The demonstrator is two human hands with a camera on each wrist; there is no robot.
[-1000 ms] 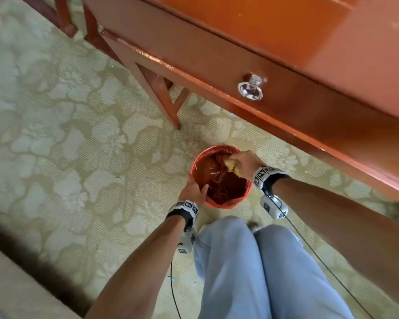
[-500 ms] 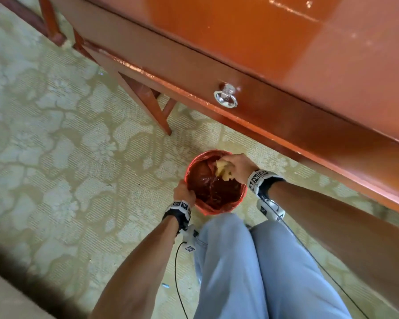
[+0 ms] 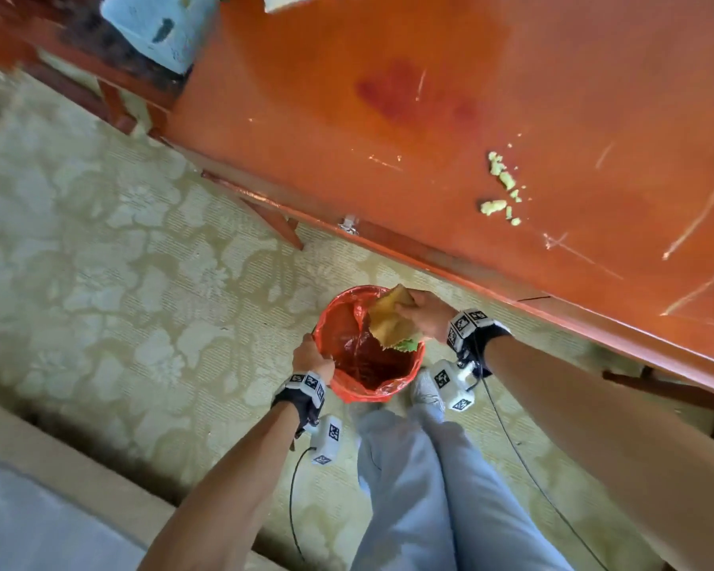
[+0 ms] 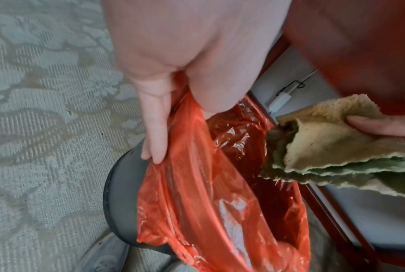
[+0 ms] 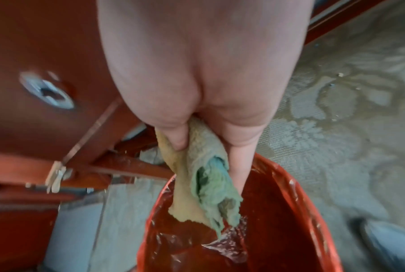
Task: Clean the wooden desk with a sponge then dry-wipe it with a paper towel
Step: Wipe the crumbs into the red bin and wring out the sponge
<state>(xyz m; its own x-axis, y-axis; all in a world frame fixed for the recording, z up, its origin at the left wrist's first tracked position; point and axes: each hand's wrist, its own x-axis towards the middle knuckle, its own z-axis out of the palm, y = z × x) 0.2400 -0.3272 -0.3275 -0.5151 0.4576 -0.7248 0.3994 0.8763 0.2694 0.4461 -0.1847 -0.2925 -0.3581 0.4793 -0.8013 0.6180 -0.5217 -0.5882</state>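
Glossy reddish wooden desk [image 3: 512,76] top: pale green crumbs [image 3: 498,187] clustered toward right, darker red stain [image 3: 392,92] nearer middle, light scratches [image 3: 693,224] (mostly right side). Patterned beige carpet [image 3: 100,261] below carries dark bin [image 4: 120,193] lined with red plastic bag [image 3: 359,352], just beside desk's front edge.

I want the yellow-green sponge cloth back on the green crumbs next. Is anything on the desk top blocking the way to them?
Nothing visible does. The right hand holds the yellow-green sponge cloth over the red-lined bin; the orange wooden desk is bare around the green crumbs.
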